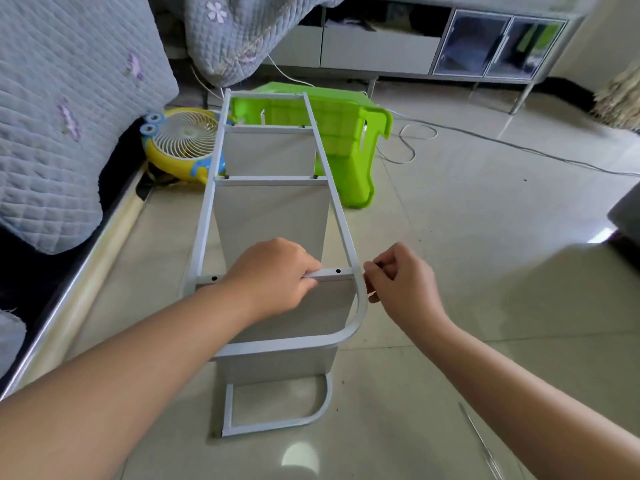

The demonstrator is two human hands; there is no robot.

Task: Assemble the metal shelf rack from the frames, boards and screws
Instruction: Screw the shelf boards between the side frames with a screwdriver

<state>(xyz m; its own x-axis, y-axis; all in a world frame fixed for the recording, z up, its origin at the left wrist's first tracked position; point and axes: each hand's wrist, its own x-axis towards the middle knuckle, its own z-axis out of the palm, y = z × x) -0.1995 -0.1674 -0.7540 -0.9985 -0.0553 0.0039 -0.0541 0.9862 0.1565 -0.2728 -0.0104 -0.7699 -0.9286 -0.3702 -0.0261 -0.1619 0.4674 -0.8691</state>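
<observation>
The white metal shelf rack lies on its side on the tiled floor, its upper side frame [341, 223] facing up. Three grey boards [273, 216] stand between the two frames, with dark screws [338, 271] at the crossbars. My left hand [277, 275] grips the nearest crossbar and the top edge of the nearest board. My right hand [401, 278] is at the frame's outer right rail, just beside the curved corner, fingers pinched together on something small that I cannot make out. The lower frame [277, 424] rests on the floor.
A green plastic stool [349, 140] lies tipped over behind the rack. A yellow fan [183, 143] sits at the left by a quilt-covered sofa [69, 109]. White cables [415, 140] trail across the floor. A thin metal tool [481, 441] lies at the lower right.
</observation>
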